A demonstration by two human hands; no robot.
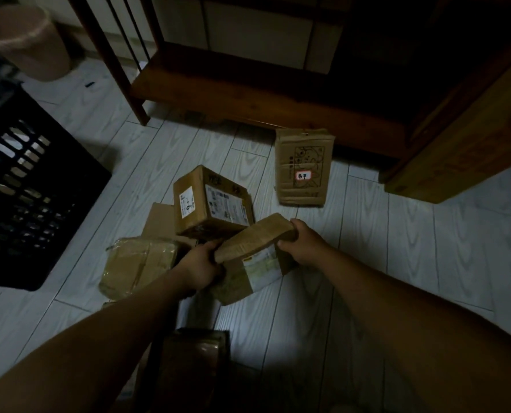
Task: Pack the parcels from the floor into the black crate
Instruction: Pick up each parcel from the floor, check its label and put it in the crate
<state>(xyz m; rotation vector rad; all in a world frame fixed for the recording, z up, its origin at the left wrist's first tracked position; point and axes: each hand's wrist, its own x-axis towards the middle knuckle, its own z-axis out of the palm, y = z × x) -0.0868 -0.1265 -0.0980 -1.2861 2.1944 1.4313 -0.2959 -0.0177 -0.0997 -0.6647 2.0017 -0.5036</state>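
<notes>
Left hand (202,263) and right hand (300,242) clamp opposite ends of the parcel (255,235), low between them near the floor (367,234). Cardboard looks light, top bowing, so hold the stiff corners. Crate (24,189) sits well left of the hands.

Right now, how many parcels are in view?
5: held parcel centre, labelled box behind, bear-print box right, taped parcel left, dark parcel nearest. Others possibly hidden.
</notes>
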